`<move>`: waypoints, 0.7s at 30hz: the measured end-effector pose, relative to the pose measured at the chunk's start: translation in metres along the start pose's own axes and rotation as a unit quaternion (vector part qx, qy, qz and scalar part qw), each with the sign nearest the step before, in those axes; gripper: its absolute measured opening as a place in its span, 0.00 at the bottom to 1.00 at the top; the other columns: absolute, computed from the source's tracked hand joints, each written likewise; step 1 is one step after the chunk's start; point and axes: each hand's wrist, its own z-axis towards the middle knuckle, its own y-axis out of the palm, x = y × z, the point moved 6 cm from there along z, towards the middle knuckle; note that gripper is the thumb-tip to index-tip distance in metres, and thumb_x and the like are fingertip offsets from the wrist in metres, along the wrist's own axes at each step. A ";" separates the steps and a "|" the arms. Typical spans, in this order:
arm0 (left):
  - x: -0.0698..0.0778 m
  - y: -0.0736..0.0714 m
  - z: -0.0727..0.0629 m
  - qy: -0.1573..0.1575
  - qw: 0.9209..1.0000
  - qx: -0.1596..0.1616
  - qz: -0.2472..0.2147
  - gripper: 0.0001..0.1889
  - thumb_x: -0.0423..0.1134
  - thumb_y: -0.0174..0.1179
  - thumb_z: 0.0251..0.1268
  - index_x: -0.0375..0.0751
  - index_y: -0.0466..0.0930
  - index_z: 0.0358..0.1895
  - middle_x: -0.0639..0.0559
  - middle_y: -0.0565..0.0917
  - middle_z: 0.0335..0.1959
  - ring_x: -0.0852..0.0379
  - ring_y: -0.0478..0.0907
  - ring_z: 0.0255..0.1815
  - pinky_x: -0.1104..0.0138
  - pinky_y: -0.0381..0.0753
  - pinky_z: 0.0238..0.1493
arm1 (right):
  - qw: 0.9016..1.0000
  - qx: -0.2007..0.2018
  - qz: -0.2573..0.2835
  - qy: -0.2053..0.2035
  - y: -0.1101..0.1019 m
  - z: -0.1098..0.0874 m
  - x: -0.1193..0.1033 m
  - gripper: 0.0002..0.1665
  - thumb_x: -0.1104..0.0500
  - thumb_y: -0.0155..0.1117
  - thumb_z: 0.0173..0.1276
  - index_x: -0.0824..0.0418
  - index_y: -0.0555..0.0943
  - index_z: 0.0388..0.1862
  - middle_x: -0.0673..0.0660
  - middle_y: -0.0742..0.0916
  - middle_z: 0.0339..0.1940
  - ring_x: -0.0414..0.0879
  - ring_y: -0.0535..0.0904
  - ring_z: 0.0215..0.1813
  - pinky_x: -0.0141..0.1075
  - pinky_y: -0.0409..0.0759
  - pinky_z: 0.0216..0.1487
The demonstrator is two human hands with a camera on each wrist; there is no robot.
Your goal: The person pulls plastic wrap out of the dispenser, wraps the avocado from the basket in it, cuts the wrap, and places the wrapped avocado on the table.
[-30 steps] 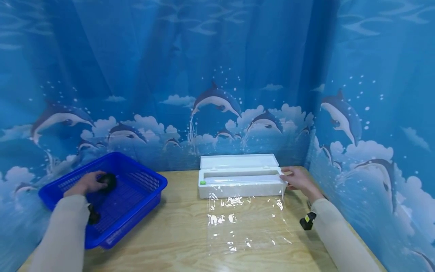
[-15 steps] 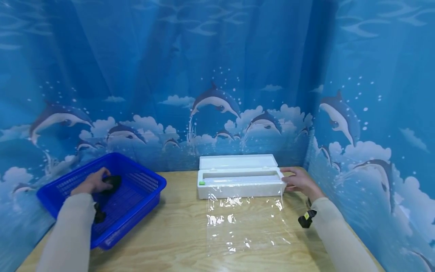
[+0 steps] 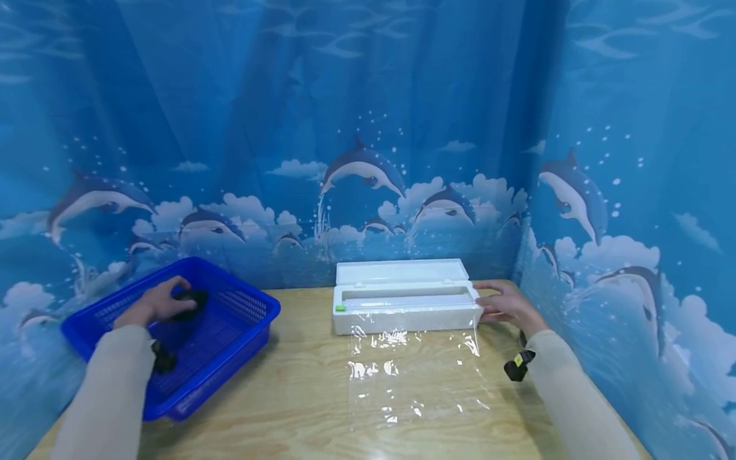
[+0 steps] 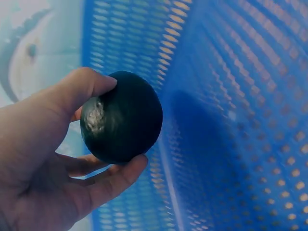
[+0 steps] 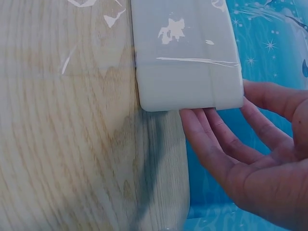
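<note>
The left hand (image 3: 154, 305) holds one dark green round object (image 4: 122, 120) between its bent thumb and fingers, inside the blue basket (image 3: 230, 361); whether it touches the bottom, I cannot tell. The right hand (image 3: 510, 306) is loosely open, its fingers touching the white box (image 5: 187, 84), whose clear film (image 3: 414, 383) extends over the tabletop (image 3: 299, 370).
</note>
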 end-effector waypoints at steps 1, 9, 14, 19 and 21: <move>0.005 -0.003 -0.001 0.006 1.000 0.008 -0.002 0.30 0.49 0.60 0.74 0.30 0.63 0.65 0.15 0.66 0.63 0.23 0.72 0.55 0.40 0.80 0.46 | 1.000 0.000 0.002 0.001 0.000 0.000 0.000 0.39 0.65 0.60 0.76 0.70 0.58 0.80 0.76 0.77 0.68 0.46 0.90 0.42 0.52 0.88 0.56; 0.056 -0.026 -0.012 0.077 0.996 0.045 -0.015 0.33 0.52 0.60 0.75 0.35 0.63 0.72 0.18 0.70 0.64 0.23 0.74 0.58 0.44 0.82 0.43 | 1.000 0.005 0.005 0.012 -0.002 0.006 0.003 0.38 0.65 0.61 0.75 0.69 0.60 0.80 0.71 0.82 0.63 0.44 0.90 0.41 0.54 0.87 0.58; 0.098 -0.034 -0.021 0.120 0.990 0.070 -0.019 0.33 0.53 0.62 0.73 0.39 0.64 0.72 0.20 0.74 0.62 0.28 0.78 0.54 0.49 0.83 0.40 | 1.000 0.006 0.011 0.018 -0.004 0.006 0.005 0.39 0.65 0.62 0.75 0.68 0.60 0.80 0.60 0.86 0.54 0.44 0.90 0.41 0.52 0.88 0.57; 0.140 -0.031 -0.034 0.169 0.982 0.076 -0.026 0.32 0.51 0.65 0.72 0.40 0.67 0.71 0.23 0.76 0.60 0.33 0.80 0.52 0.55 0.83 0.37 | 1.000 0.002 0.015 0.027 -0.005 0.004 0.005 0.39 0.64 0.63 0.75 0.68 0.60 0.80 0.61 0.86 0.56 0.45 0.90 0.42 0.53 0.87 0.59; 0.154 -0.027 -0.038 0.184 0.980 0.073 -0.034 0.31 0.49 0.66 0.71 0.41 0.68 0.71 0.25 0.76 0.60 0.35 0.80 0.52 0.57 0.84 0.37 | 0.999 -0.001 0.016 0.027 -0.005 0.004 0.004 0.39 0.64 0.63 0.74 0.68 0.60 0.80 0.61 0.87 0.55 0.45 0.90 0.42 0.53 0.86 0.59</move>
